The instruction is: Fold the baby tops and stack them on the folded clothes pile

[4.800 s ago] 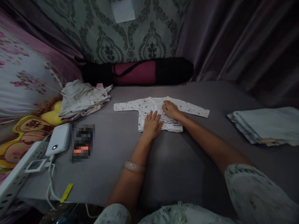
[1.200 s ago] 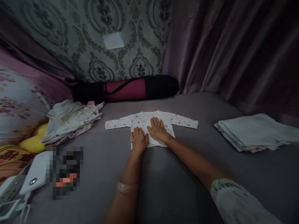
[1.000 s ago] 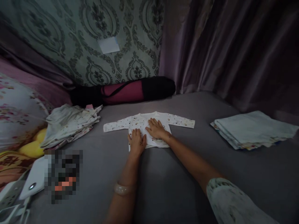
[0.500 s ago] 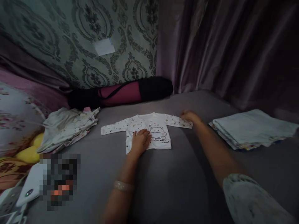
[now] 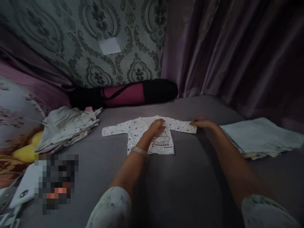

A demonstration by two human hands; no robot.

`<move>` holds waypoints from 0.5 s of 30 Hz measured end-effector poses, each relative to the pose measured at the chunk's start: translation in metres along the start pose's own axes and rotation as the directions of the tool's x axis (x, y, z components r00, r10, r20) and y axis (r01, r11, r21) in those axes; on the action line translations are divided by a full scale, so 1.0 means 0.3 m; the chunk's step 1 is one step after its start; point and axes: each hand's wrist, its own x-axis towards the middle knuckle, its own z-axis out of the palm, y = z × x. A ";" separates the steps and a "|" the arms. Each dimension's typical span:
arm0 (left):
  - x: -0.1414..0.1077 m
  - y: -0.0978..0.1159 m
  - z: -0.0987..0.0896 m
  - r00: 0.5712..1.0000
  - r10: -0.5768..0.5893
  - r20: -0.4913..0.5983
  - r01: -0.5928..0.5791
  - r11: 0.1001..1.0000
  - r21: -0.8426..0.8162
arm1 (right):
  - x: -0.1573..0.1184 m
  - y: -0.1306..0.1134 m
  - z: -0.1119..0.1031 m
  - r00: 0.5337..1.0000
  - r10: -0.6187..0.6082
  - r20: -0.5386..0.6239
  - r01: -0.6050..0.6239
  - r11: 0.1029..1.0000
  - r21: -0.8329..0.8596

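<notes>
A small white baby shirt (image 5: 140, 133) with a tiny scattered print and a cartoon hippo lies spread out on the grey sheet, both sleeves stretched sideways. My left hand (image 5: 156, 126) rests on its upper front below the neckline, fingers loosely laid on the cloth and covering part of the hippo. At the end of the right-hand sleeve, my right hand (image 5: 201, 123) has its fingers closed on the upper edge near the cuff. The sleeve on the left lies flat and untouched.
Crumpled light clothes (image 5: 68, 126) lie at the left, near a yellow plush item (image 5: 26, 152) and a white device (image 5: 29, 183). A stack of folded pale cloths (image 5: 263, 134) is at the right. A long black-and-maroon bag (image 5: 128, 94) lies along the patterned wall.
My left hand has slid up and right across the shirt, from its lower middle to the upper front. My right hand has shifted slightly outward along the sleeve toward the cuff.
</notes>
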 end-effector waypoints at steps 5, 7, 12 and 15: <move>0.050 -0.035 0.058 0.999 -0.015 0.043 0.016 1.000 -0.027 | -0.041 -0.049 0.028 0.992 0.041 -0.117 0.024 0.862 0.506; 0.057 -0.044 0.062 0.997 -0.040 0.069 0.043 0.998 -0.041 | -0.059 -0.087 0.036 0.994 0.033 -0.104 0.032 0.821 0.570; 0.079 -0.019 0.027 0.971 -0.130 0.201 0.137 0.990 -0.023 | -0.077 -0.189 0.071 0.994 -0.014 -0.107 0.088 0.674 0.733; 0.091 0.016 0.013 0.956 -0.171 0.238 0.172 0.985 0.014 | -0.065 -0.241 0.118 0.993 -0.032 -0.114 0.109 0.629 0.770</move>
